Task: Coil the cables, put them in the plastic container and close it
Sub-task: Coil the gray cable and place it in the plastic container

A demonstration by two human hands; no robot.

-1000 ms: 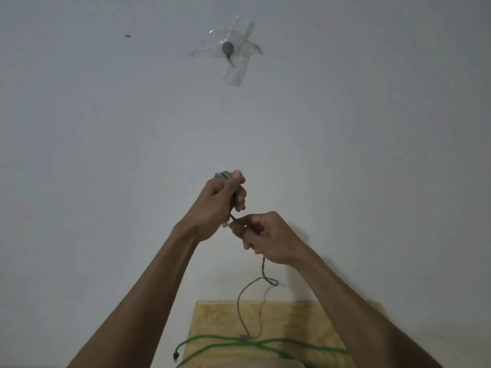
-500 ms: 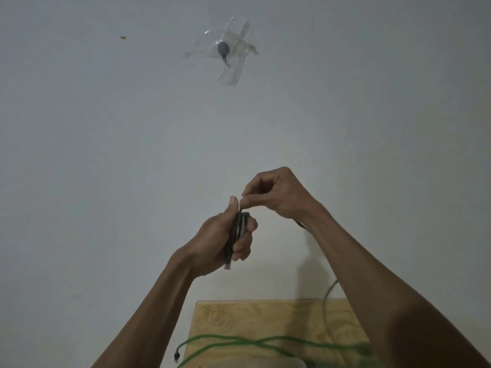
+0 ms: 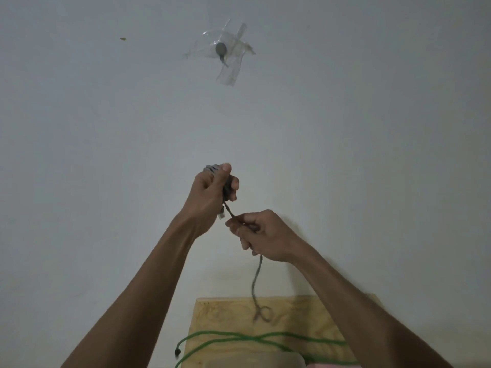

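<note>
Left hand [image 3: 210,193] fingers closed around coiled grey cable [image 3: 256,280]; right hand [image 3: 261,235] fingers pinch its free length above counter [image 3: 305,312]

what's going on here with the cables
A person is coiling a grey cable by hand. The left hand grips the bundle of loops already made, held up in front of a pale wall. The right hand pinches the loose length just below it, and the tail hangs down to a wooden board. A green cable lies uncoiled across that board. No container can be clearly made out.
</note>
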